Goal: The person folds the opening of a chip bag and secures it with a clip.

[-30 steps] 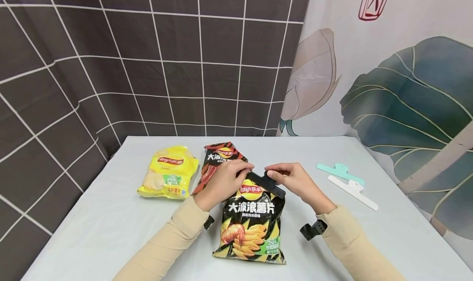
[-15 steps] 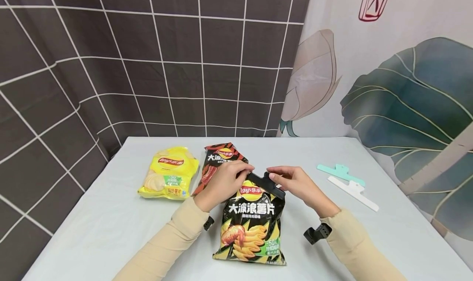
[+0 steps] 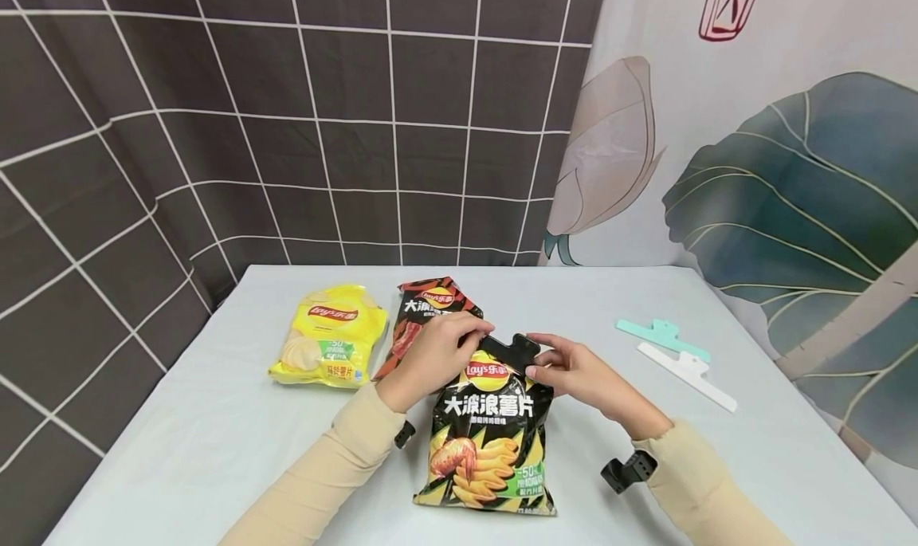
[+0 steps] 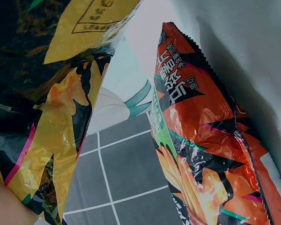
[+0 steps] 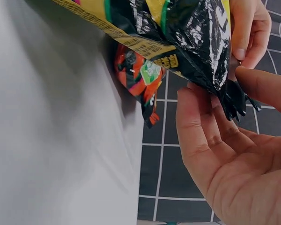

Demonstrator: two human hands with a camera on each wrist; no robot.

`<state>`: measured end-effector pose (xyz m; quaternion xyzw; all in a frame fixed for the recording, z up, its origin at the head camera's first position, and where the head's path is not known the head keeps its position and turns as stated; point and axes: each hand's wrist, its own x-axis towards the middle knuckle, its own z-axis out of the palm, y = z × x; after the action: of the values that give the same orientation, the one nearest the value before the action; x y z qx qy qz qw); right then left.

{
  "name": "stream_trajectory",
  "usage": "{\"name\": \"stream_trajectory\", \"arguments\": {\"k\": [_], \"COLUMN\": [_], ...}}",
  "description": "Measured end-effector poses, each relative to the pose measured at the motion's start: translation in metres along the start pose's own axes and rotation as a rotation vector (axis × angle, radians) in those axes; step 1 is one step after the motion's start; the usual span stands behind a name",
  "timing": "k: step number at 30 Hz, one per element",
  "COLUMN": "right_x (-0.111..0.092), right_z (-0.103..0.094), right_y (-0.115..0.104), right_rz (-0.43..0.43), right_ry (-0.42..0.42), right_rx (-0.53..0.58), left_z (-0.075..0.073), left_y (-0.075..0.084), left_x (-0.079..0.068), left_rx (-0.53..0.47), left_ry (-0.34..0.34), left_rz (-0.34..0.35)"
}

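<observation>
A black bag of chips [image 3: 488, 426] stands in front of me in the head view, a black bag clip [image 3: 506, 353] lying across its top edge. My left hand [image 3: 439, 353] pinches the bag's top left corner beside the clip's left end. At the other end, my right hand [image 3: 582, 377] holds the clip's right part, index finger by the clip's tab and thumb lower at the bag's side. In the right wrist view, the dark clip end [image 5: 235, 101] shows between the right thumb and fingers [image 5: 194, 124]. The left hand's fingertips are mostly hidden in the left wrist view.
A red-and-black chip bag [image 3: 430, 303] lies behind the left hand, with a yellow chip bag [image 3: 331, 335] left of it. Teal [image 3: 663, 337] and white [image 3: 687, 371] bag clips lie at right on the white table [image 3: 215, 450]. A tiled-pattern curtain [image 3: 358, 155] hangs behind.
My right hand has shifted slightly right and down, its thumb leaving the clip's tab for the bag's right side. The left hand and the bag have stayed in place.
</observation>
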<state>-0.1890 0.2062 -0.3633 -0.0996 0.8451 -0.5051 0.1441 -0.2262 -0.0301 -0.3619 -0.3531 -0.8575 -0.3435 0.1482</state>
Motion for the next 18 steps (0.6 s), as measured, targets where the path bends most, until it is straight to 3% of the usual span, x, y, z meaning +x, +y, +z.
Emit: {"name": "stream_trajectory", "arguments": {"k": [6, 18], "right_x": [-0.006, -0.012], "right_z": [0.003, 0.004], "right_y": [0.004, 0.011], "right_rz": [0.038, -0.003], "right_ry": [-0.020, -0.106], "right_rx": [0.022, 0.130], "left_z": [-0.001, -0.001], "left_y": [0.002, 0.002], "left_x": [-0.001, -0.002], "left_rx": [0.003, -0.014], "left_ry": [-0.001, 0.001], "left_rz": [0.007, 0.002]}}
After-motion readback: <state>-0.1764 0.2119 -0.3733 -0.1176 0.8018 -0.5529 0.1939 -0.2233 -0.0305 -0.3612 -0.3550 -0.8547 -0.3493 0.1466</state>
